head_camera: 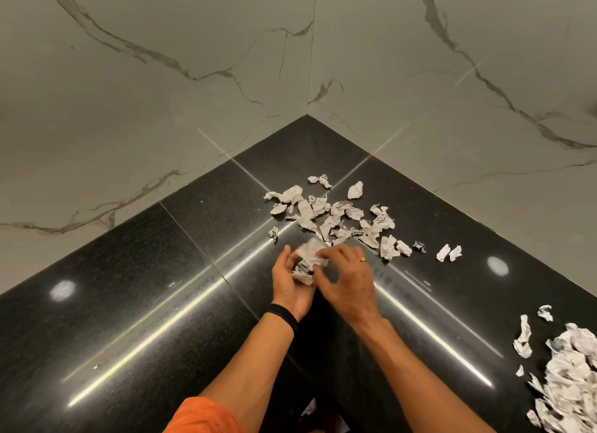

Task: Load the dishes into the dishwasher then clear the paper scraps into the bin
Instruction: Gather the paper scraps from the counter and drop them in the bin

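Held paper scraps (pixel 303 272): a small clutch of crumpled white bits with grey print, cupped in the left palm just above the counter.
Left hand (pixel 290 285): palm turned up and inward, fingers curled round the held paper scraps, thumb raised on the near side.
Flat pale piece (pixel 310 250): a larger, smoother white scrap, blurred, lying across the gap between both hands' fingertips.
Right hand (pixel 350 281): palm down, fingers bent and closed on the near edge of the flat pale piece; its thumb is hidden beneath.
Gold ring (pixel 363 259): on a finger of the right hand.
Black wristband (pixel 283 316): round the left wrist.
Orange sleeve (pixel 203 416): at the bottom edge, on the left arm.
Scattered scraps (pixel 336 216): many torn, crumpled white pieces spread just beyond the fingertips, reaching toward the corner.
Stray pair (pixel 449 253): two small white scraps side by side, apart from the scatter, to the right of it.
Big heap (pixel 568 377): a dense mound of crumpled white printed paper at the right edge, well apart from the hands, with a few loose bits beside it.
Black polished stone countertop (pixel 129 303): glossy, seamed, carrying bright light streaks and all the loose paper.
Grey-veined marble walls (pixel 161 77): two slabs meeting in a corner behind the counter.
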